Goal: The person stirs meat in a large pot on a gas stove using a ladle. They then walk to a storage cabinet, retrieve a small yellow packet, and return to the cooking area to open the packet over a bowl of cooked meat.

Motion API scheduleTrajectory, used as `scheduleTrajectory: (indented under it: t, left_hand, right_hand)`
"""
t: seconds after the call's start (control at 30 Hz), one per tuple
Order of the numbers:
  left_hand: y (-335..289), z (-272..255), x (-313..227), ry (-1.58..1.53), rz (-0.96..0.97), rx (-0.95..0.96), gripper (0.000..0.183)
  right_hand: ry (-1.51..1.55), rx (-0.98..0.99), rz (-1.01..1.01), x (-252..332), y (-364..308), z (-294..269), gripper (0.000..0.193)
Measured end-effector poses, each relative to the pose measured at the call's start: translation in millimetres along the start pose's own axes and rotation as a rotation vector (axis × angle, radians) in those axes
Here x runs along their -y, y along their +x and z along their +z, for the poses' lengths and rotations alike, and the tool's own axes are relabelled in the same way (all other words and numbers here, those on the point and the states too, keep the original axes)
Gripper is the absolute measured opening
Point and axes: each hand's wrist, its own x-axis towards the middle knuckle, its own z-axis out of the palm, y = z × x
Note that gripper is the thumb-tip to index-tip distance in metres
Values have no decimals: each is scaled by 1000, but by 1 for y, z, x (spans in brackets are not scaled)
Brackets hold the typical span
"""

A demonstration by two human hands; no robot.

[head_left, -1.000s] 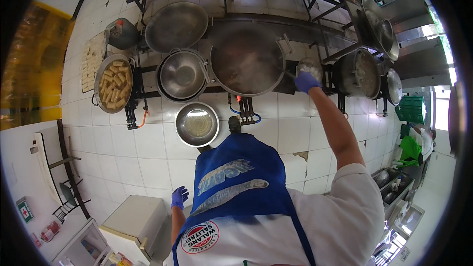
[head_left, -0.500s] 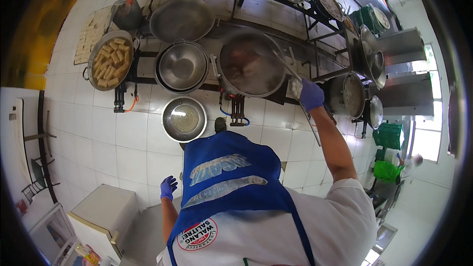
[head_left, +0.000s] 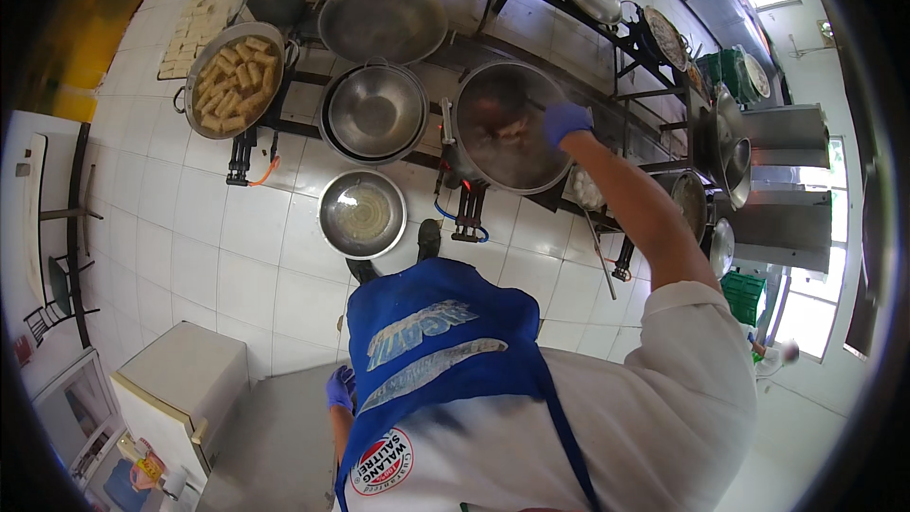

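Note:
My right hand [head_left: 567, 123], in a purple glove, reaches over the right rim of a large steaming wok [head_left: 470, 159]. Its fingers are wrapped round a long-handled cooking tool, mostly hidden by the hand and steam. Reddish-brown food [head_left: 513, 129] lies in the wok, blurred by steam. My left hand [head_left: 341, 389], also gloved, hangs low beside my blue apron [head_left: 427, 313], which partly covers it. Its fingers are loosely apart, with nothing seen in them. Just right of the wok rests a whitish round thing [head_left: 586, 188], with a long metal rod [head_left: 603, 261] slanting down below it.
Left of the wok stand nested metal pans [head_left: 377, 109], with a wide empty pan [head_left: 383, 19] behind. A pan of fried rolls [head_left: 235, 85] is at far left. A basin of liquid [head_left: 362, 216] sits near my feet. Burner valves [head_left: 469, 213] and hoses jut out in front.
My right hand has moved left and forward, from beside the wok to over its rim. My left hand has drawn in against the apron. The view has shifted somewhat.

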Motion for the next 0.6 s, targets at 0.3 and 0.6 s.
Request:
scheduleTrajectory:
  t: [0.3,0.6]
  left_hand:
    - [-13,22,8,-261,-211,-47,38]
    - [6,16,-37,-185,-221,-38,39]
  right_hand:
    - [168,187,89,-20,37,12,29]
    - [318,139,91,-29,44,71,30]
